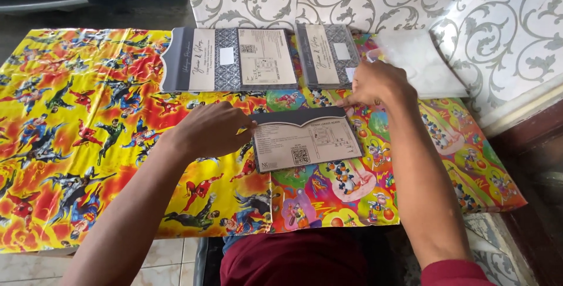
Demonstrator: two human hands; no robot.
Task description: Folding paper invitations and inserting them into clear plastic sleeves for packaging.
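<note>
Left hand (210, 129) presses flat on grey-and-cream folded invitation card (305, 139) lying on cartoon-print wrapping paper (88, 145) | right hand (375, 83) fingers curled, touching stacked cards (328, 56) | risk: loose card may slide on the glossy sheet.

Two bare forearms in view, no watch, rings or gloves on the left hand (212, 129) or right hand (375, 83). Dark red sleeve (454, 272) shows at the right upper arm, bottom edge of the view. Same dark red fabric covers the torso (293, 259) at bottom centre. Left arm is bare as far as the frame shows; its sleeve is out of view.
</note>
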